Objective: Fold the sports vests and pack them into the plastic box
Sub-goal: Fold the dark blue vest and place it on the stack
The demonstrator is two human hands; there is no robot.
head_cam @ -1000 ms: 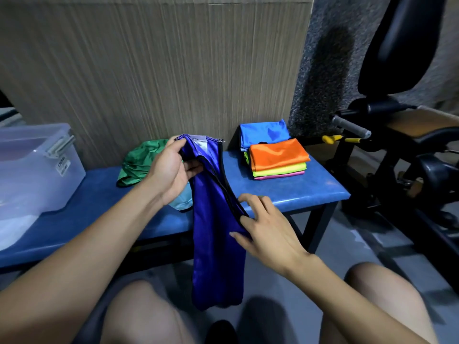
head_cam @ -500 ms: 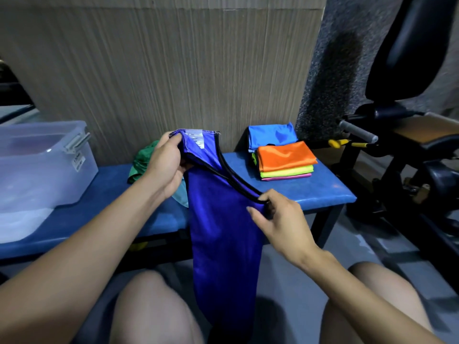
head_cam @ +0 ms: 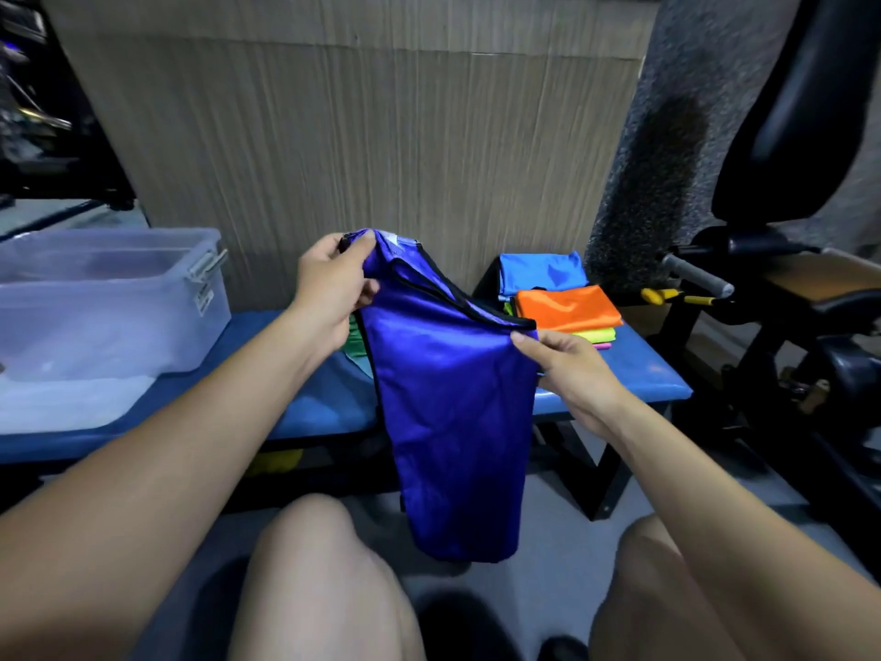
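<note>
A dark blue sports vest with black trim hangs in front of the blue bench, down between my knees. My left hand grips its top left corner, raised above the bench. My right hand pinches the black-trimmed edge on the right, lower down. A stack of folded vests, orange on top with light blue behind, sits on the bench's right end. A clear plastic box stands on the left end. A green vest peeks out behind my left wrist.
A black exercise machine with a grey handle stands close on the right. A wood-grain wall panel runs behind the bench. The box's white lid lies in front of the box. My bare knees are at the bottom.
Both hands have lifted and moved apart, spreading the vest's top edge wider. My right hand slid along the black trim to the right.
</note>
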